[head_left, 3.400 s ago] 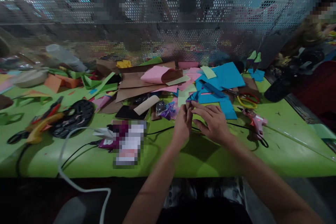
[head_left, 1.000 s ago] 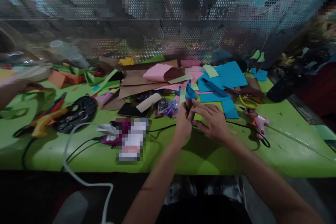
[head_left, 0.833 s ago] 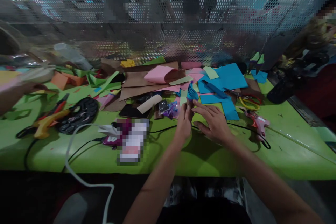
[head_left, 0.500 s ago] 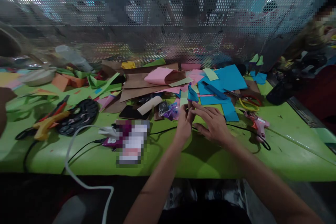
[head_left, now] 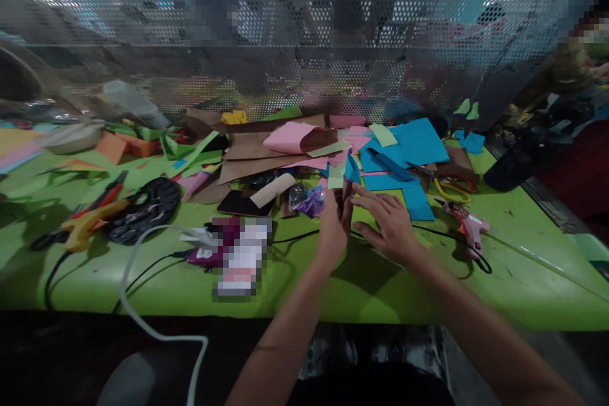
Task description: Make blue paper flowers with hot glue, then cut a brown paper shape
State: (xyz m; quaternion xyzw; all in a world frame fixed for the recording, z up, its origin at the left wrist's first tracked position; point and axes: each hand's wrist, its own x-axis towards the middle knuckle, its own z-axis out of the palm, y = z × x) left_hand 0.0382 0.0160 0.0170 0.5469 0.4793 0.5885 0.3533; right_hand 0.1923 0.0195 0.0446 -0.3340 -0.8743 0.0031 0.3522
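My left hand [head_left: 334,228] is closed on a small paper craft piece with a blue pleated top [head_left: 353,169] and a brown lower part, held upright above the table. Much of the lower part is hidden by my fingers. My right hand [head_left: 386,221] is close on the right, fingers stretched and thumb apart, its index fingertip at or very near the brown part. Behind the piece lie blue paper sheets [head_left: 423,146] and a pale green paper strip [head_left: 336,176]. A clear packet with purple bits [head_left: 311,201] is just left of my left hand.
A pink glue gun [head_left: 472,226] and yellow-and-red-handled scissors [head_left: 454,187] lie right. Leftward are a phone [head_left: 245,257], a purple power adapter [head_left: 209,255], a black tray [head_left: 145,210] and a yellow glue gun [head_left: 90,225]. A perforated metal panel [head_left: 285,32] stands behind.
The blue-topped piece has turned in my left hand, so its top now appears narrower and edge-on. My right hand has stayed almost in place.
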